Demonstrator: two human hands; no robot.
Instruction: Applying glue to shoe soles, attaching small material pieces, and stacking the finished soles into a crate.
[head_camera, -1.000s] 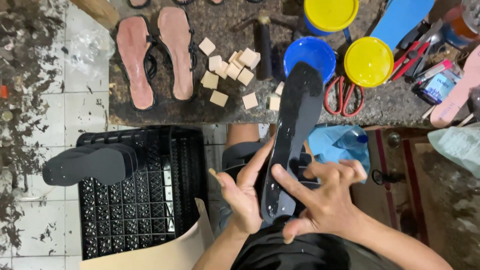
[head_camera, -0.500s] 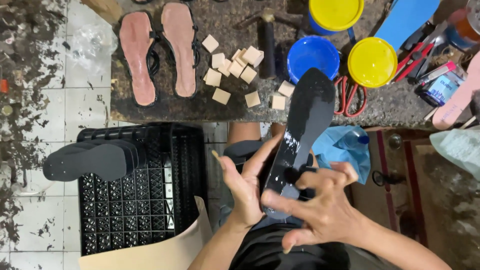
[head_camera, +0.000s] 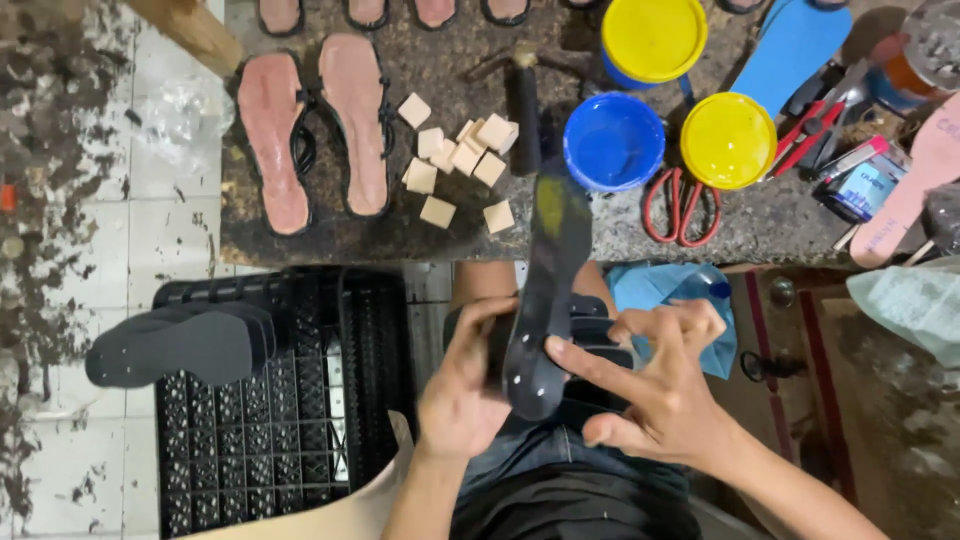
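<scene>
Two hands hold one black sole (head_camera: 545, 290) above the lap, just below the worktop (head_camera: 400, 235) edge. Left hand (head_camera: 462, 385) is wrapped around the sole's heel end from the side, apparently steadying it. Right hand (head_camera: 655, 385) is spread wide, index finger pressed on the heel surface. Sole toe points toward the blue tub (head_camera: 612, 140) on the worktop. Left of the sole, a black crate (head_camera: 270, 450) carries stacked black soles (head_camera: 175, 345).

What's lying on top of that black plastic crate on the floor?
A stack of dark grey shoe soles lies on the black crate, overhanging its left edge. A tan sheet covers the crate's near right corner. What is inside the crate cannot be seen.
</scene>
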